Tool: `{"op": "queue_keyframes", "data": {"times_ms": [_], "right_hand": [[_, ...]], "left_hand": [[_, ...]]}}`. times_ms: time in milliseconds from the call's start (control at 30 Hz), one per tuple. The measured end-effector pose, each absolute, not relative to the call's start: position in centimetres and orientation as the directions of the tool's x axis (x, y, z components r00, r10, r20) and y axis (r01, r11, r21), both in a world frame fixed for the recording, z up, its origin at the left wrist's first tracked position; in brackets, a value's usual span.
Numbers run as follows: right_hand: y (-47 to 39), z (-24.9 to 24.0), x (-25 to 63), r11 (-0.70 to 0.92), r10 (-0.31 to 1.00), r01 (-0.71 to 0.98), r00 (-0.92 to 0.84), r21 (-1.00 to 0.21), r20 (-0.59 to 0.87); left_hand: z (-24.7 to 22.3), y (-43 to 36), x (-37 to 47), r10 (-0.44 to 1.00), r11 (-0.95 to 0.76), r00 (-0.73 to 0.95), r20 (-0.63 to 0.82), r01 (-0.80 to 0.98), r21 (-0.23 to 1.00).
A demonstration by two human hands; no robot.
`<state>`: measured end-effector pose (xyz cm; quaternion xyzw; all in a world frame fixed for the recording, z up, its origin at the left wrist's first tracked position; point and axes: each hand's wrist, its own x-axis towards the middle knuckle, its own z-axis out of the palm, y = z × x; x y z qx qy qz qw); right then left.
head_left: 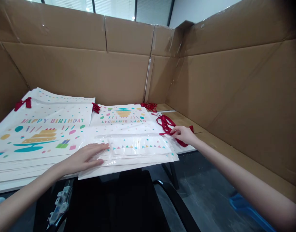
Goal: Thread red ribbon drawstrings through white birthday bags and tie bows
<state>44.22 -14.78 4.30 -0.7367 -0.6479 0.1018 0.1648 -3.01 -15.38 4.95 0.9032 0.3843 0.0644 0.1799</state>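
My left hand (90, 157) lies flat with its fingers stretched out on the left part of a stack of white plastic bags (133, 129). The top bag's print is upside down: a cake, "HAPPY BIRTHDAY" and a row of small pennants. At the right edge of that stack, my right hand (184, 134) pinches part of a loose red ribbon bundle (166, 122). Loops of it lie behind and beside the fingers, and one end reaches onto the bags. The fingertips partly hide what they grip.
On the left lies another bag stack (53, 112), with a red ribbon bow (23, 103) at its edge. More red ribbon (149, 107) is at the back. Tall cardboard walls (77, 71) enclose the table. Below stands a black chair (114, 203); something blue (249, 209) is on the floor.
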Motion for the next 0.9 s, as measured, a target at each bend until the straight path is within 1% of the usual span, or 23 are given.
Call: {"op": "queue_keyframes", "data": {"times_ms": [200,300,367,400,467,500,533,600,700,733,767,833,900], "right_hand": [[-13.0,3.8,40.1,0.086,0.987,0.920,-0.028,-0.383,0.156],[-11.9,3.2,39.2,0.144,0.976,0.940,-0.082,-0.310,0.203],[-11.4,3.0,39.3,0.162,0.971,0.945,-0.101,-0.285,0.217],[-11.2,2.9,39.5,0.169,0.972,0.939,-0.108,-0.298,0.211],[-11.1,3.1,40.3,0.175,0.974,0.927,-0.114,-0.332,0.195],[-11.2,3.3,40.8,0.173,0.973,0.930,-0.112,-0.323,0.200],[-11.3,3.6,41.3,0.170,0.970,0.943,-0.109,-0.286,0.216],[-11.6,4.1,42.2,0.147,0.956,0.980,-0.107,-0.131,0.272],[-11.9,4.6,43.6,0.088,0.933,0.986,-0.132,0.144,0.334],[-12.0,4.7,44.0,0.074,0.929,0.975,-0.144,0.211,0.341],[-12.0,4.7,44.5,0.065,0.926,0.963,-0.156,0.261,0.345],[-12.0,4.7,45.2,0.062,0.922,0.945,-0.178,0.322,0.344],[-12.0,4.7,45.5,0.064,0.931,0.939,-0.178,0.339,0.319]], "left_hand": [[5.2,-15.7,-2.5,0.698,-0.648,0.713,-0.070,0.671,0.361],[5.2,-15.8,-2.4,0.690,-0.657,0.722,-0.044,0.651,0.379],[5.2,-15.7,-2.5,0.694,-0.646,0.720,-0.027,0.639,0.417],[5.2,-15.7,-2.5,0.701,-0.628,0.713,-0.026,0.634,0.450],[5.3,-15.5,-2.6,0.724,-0.566,0.688,-0.040,0.626,0.536],[5.4,-15.4,-2.8,0.737,-0.527,0.674,-0.051,0.620,0.581],[5.4,-15.2,-2.9,0.755,-0.488,0.654,-0.051,0.612,0.623],[5.4,-14.5,-3.6,0.824,-0.415,0.566,0.002,0.602,0.682],[4.8,-12.9,-5.2,0.940,-0.317,0.309,0.143,0.643,0.697],[4.6,-12.3,-5.9,0.957,-0.286,0.239,0.166,0.676,0.679],[4.3,-11.7,-6.5,0.964,-0.267,0.203,0.174,0.711,0.651],[3.9,-10.6,-7.6,0.965,-0.261,0.214,0.151,0.773,0.578],[3.6,-9.8,-8.2,0.958,-0.285,0.260,0.121,0.816,0.503]]}}
